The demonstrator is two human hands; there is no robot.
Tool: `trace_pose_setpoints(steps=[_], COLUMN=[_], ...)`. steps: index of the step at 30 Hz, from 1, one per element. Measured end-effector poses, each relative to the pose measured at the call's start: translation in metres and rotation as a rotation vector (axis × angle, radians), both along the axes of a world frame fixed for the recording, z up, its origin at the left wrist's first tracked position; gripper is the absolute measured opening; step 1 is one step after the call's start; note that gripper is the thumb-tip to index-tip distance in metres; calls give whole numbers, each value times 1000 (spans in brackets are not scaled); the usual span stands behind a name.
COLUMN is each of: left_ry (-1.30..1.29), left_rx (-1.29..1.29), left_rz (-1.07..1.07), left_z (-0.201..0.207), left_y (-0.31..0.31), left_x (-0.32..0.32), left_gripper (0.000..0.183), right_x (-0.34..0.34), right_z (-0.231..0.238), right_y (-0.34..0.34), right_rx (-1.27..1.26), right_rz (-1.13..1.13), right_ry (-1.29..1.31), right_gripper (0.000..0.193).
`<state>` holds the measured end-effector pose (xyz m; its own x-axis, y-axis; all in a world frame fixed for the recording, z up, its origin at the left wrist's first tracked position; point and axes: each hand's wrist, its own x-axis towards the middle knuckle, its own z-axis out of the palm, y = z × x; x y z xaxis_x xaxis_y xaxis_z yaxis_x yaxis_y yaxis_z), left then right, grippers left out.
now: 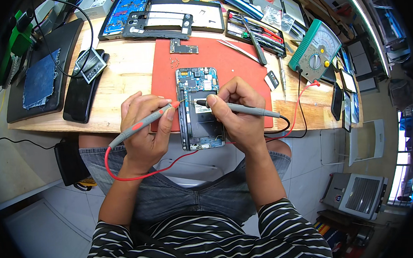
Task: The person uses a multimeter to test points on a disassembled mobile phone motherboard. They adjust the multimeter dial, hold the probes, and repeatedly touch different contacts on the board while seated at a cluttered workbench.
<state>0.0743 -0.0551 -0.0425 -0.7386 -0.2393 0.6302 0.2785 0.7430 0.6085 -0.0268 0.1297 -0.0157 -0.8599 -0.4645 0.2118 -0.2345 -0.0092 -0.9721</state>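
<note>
Left hand (142, 144) pinches the red-tipped probe (144, 123), right hand (242, 121) the black-tipped probe (249, 109), over the opened phone (204, 129), its six-o'clock end past the edge of the counter (127, 86), its white label (201, 109) unreadably small.

You sat in what looked like an electronics repair workshop: an opened phone (200, 124) at the table's (129, 70) near edge, a multimeter (316, 51) toward its right edge, a tool tray (273, 50) toward its far edge.

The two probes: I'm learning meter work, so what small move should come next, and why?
Probably glance at the multimeter: the left hand holds the red-tipped probe and the right hand the black-tipped probe, both points at the opened phone.
</note>
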Motion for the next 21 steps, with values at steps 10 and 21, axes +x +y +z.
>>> trace_pose_setpoints(steps=[10, 21], left_ry=[-30, -3], left_rx=[-9, -2], left_rz=[-11, 1], left_z=[2, 1], left_y=[0, 0], left_x=[1, -1], left_gripper=[11, 14], right_x=[0, 0], right_z=[1, 1], right_y=[0, 0], right_rx=[-25, -24], right_rz=[-15, -8], right_ry=[-2, -6], right_gripper=[18, 18])
